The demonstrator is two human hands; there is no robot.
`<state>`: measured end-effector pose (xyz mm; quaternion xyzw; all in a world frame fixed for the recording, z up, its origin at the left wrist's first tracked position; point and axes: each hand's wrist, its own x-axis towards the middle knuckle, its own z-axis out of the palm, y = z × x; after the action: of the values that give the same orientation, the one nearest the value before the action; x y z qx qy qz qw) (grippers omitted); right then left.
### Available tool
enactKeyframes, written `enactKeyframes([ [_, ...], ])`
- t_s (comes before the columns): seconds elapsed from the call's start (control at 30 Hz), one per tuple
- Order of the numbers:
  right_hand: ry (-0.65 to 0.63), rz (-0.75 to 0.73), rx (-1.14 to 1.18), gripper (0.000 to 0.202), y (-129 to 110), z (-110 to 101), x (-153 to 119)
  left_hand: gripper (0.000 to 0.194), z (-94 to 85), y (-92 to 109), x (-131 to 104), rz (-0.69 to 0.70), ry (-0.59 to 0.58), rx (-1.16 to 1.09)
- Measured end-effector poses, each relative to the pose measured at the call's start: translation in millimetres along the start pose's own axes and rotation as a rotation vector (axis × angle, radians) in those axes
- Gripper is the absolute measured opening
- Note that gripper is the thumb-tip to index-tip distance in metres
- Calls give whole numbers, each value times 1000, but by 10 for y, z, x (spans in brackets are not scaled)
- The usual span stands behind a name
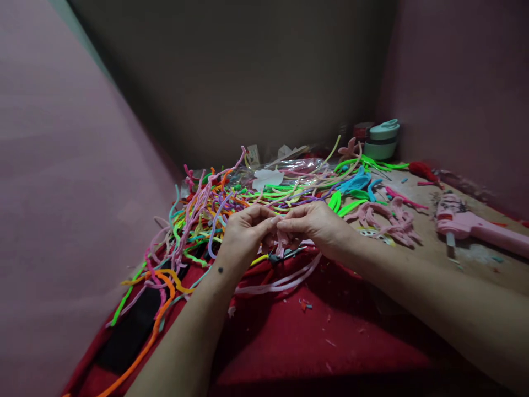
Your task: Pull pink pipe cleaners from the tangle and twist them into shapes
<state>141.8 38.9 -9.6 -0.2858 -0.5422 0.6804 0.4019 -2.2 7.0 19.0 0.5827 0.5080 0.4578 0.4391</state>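
Note:
My left hand (250, 229) and my right hand (309, 223) meet in the middle of the view, thumbs and fingertips pinched close together. Between them they grip a pink pipe cleaner (281, 242), bent into a small piece that hangs below the fingertips; its upper part is hidden by my fingers. Right behind my hands spreads a heap of pipe cleaners (206, 204) in pink, orange, green, purple and yellow. Below my hands lie pliers (289, 255), partly covered, and long white-pink pipe cleaners (273, 288) curve over the red cloth (264, 342).
At the right lies a pink glue gun (475, 223) on a brown board (430, 248). Shaped pink pieces (388, 218), green leaf shapes (345, 205) and a blue bundle (357, 181) sit near my right hand. A mint container (382, 140) stands behind. A black object (132, 325) lies at the left.

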Motion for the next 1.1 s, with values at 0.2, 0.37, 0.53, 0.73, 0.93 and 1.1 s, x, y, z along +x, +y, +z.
enactKeyframes([
  [0.2,55,10,-53,18,31,-13,23,22,9,34,-11,-46,-33,84],
  [0.37,26,58,-4,15,29,-12,23,16,13,30,-14,-37,-17,151],
  [0.53,-6,85,-16,13,7,-7,11,15,57,-40,-18,57,68,251],
  [0.73,-11,23,-194,15,-36,16,-23,11,20,-51,-9,125,68,313],
  [0.93,-38,34,-272,20,-40,29,-23,17,2,54,-13,-46,-58,151],
  [1.1,-18,112,-281,26,-3,59,-8,18,71,-35,-8,-177,22,-3],
])
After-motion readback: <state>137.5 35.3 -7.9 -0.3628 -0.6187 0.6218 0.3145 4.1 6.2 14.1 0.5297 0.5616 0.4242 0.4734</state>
